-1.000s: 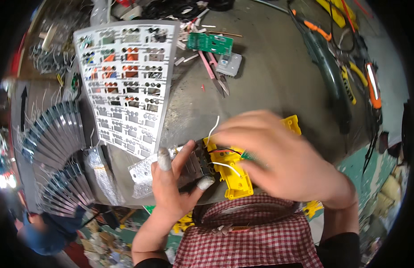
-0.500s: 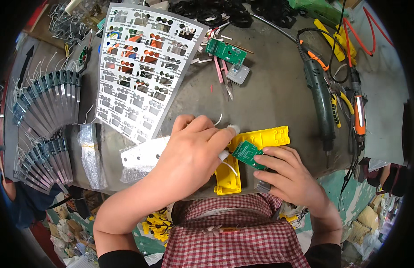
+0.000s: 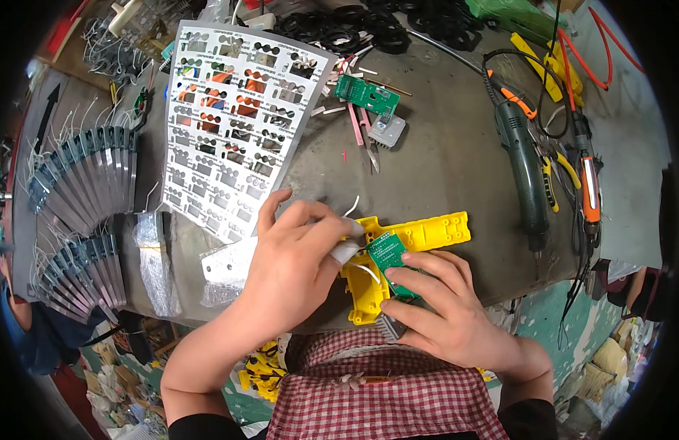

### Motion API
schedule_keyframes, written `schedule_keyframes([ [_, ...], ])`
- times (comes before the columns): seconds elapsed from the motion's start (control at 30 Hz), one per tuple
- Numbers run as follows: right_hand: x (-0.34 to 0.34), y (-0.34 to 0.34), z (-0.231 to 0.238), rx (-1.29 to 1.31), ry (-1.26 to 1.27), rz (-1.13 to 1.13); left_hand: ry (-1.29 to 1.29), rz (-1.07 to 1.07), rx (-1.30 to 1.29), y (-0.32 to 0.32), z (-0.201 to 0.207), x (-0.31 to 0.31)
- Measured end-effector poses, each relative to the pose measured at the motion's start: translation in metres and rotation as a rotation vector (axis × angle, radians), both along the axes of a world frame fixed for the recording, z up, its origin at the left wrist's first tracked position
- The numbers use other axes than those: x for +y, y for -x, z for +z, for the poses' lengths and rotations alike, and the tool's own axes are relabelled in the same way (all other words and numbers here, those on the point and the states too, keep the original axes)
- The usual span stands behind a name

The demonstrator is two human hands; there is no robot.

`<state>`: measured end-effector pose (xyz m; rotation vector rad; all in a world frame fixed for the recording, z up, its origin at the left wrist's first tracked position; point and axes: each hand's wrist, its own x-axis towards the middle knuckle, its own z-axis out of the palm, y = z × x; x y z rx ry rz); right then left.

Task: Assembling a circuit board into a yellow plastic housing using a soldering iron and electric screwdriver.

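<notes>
My left hand (image 3: pixel 292 264), with white covers on its thumb and fingertip, is pinched at the left end of a green circuit board (image 3: pixel 387 253). White wire (image 3: pixel 366 273) shows just below and above this pinch; the fingers hide the exact grip. My right hand (image 3: pixel 449 308) holds the board from its right side, fingers over the face and a grey finned heat sink (image 3: pixel 390 327) by the thumb. Board and hands are over a yellow plastic housing half (image 3: pixel 435 231), shaped like a pistol grip, lying open side up at the table's near edge.
A white sheet with cut-outs (image 3: pixel 244 132) lies left of centre, beside fanned grey strips with wires (image 3: pixel 86 172). Another green board (image 3: pixel 365 94) with a heat sink rests by pink-handled scissors (image 3: pixel 363 132). An electric screwdriver (image 3: pixel 526 161), pliers (image 3: pixel 548 183) and a soldering iron (image 3: pixel 589 183) are at right.
Both hands and the board have moved slightly left. The board has turned steeper, with its heat sink shifting left over the housing's near part. The housing has shifted a little left.
</notes>
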<state>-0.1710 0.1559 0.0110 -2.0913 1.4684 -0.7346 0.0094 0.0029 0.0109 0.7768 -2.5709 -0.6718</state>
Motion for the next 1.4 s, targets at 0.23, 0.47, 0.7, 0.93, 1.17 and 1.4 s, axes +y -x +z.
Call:
schedule_keyframes([
  [0.23,-0.003,-0.01,0.008,0.076,0.003,0.011,-0.135,-0.219,-0.156,0.004,0.01,-0.021],
  [0.47,-0.013,-0.025,0.002,0.032,0.029,-0.044,-0.192,-0.23,-0.09,0.002,0.003,-0.036],
  [0.7,-0.012,-0.035,-0.026,-0.031,0.054,-0.13,-0.417,-0.056,-0.269,0.011,0.0,-0.038],
  [0.93,-0.015,-0.033,-0.03,-0.053,0.087,-0.171,-0.329,-0.004,0.135,-0.005,-0.016,-0.025],
  [1.17,-0.041,-0.029,-0.04,-0.089,0.187,-0.161,-0.054,-0.024,0.274,-0.022,-0.027,-0.005],
  [1.4,-0.048,-0.029,-0.046,-0.114,0.158,-0.192,-0.048,-0.109,0.223,-0.029,-0.027,-0.02],
])
